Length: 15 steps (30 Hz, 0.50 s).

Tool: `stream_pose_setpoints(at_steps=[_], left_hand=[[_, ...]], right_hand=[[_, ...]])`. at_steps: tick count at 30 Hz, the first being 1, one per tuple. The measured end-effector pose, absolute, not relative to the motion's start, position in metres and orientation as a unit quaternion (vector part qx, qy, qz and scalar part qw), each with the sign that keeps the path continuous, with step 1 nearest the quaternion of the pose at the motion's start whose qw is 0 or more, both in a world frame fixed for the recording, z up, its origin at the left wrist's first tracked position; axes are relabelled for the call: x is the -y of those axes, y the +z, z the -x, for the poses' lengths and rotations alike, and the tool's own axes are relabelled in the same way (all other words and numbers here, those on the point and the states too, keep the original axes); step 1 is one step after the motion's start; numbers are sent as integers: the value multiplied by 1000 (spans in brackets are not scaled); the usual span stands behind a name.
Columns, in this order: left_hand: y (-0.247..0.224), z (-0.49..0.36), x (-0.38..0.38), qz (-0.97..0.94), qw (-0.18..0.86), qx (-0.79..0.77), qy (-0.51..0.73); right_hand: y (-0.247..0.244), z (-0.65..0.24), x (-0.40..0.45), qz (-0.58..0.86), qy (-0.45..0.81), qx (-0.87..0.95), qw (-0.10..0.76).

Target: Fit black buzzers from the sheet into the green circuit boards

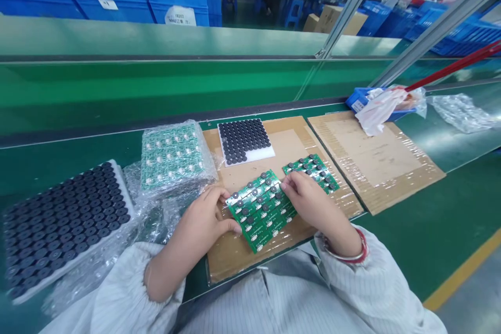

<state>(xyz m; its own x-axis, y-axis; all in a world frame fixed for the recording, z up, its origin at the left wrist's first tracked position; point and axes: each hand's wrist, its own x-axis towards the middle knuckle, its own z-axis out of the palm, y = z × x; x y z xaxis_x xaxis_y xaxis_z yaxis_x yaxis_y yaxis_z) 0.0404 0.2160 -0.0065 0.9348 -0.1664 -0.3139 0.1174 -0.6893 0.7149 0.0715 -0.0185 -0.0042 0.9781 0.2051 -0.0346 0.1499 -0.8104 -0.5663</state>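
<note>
A green circuit board panel [260,209] is tilted above the cardboard, with round black discs along its upper rows and small white parts on the lower ones. My left hand [205,219] grips its left edge, thumb on top. At the upper right edge, the fingers of my right hand [303,193] are pinched against the same panel; their tips are partly hidden. Behind my right hand lies a second green panel [315,169] with black discs on it. A white foam sheet [260,153] carrying rows of black discs [242,135] lies farther back.
At left are a large foam tray of black discs [66,224] and bubble-wrapped circuit boards [170,154]. Cardboard sheets [379,151] cover part of the green bench. A blue bin [358,99] with plastic bags stands back right, beneath a red bar [454,66]. People work in the background.
</note>
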Motion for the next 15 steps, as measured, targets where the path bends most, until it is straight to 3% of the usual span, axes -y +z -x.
stream_pose_setpoints(at_steps=[8,15], left_hand=[[-4,-45,-217,-751,629,-86,-180],[-7,-44,-211,-560,782,-77,-262]], right_hand=[[-15,-78,19,885,-15,47,462],[-19,-86,7,847,-69,17,526]])
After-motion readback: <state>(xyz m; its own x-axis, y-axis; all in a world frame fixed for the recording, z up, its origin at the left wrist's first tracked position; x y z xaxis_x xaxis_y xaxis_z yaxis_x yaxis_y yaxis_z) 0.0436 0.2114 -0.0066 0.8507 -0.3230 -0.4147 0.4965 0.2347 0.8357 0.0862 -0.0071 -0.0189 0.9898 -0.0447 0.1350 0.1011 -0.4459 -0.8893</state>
